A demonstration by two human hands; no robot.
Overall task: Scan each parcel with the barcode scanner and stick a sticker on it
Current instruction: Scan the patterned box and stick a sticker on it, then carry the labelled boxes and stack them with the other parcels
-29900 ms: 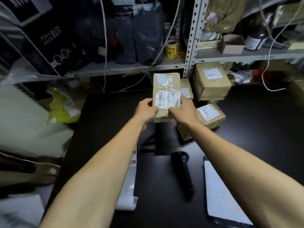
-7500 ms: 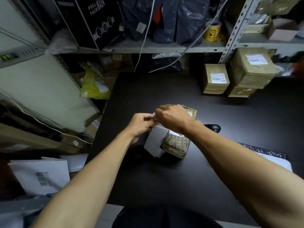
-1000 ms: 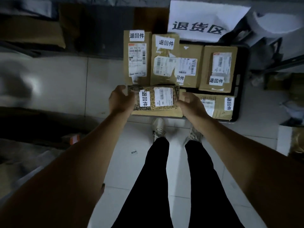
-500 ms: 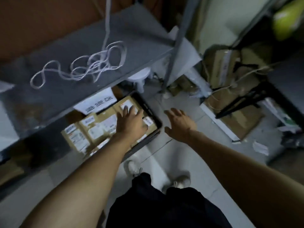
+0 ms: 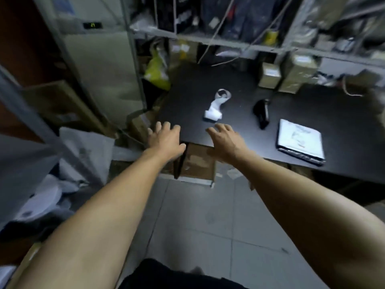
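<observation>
Both my hands are stretched out in front of me with spread fingers and hold nothing. My left hand hovers at the near left corner of the black table; my right hand is over its near edge. On the table lie a white strip of stickers, the black barcode scanner and a flat white parcel bag. Brown cardboard parcels stand at the table's back right, a taller stack beside them.
Metal shelving packed with bags and cables rises behind the table. A yellow bag hangs at the table's left. Cardboard boxes sit under the table. A grey shelf frame and white bags crowd the left. Grey tiled floor lies below.
A second ago both hands set the stickered parcel down among the returns boxes on the floor. They let go, and my view has swung round to the black table.
</observation>
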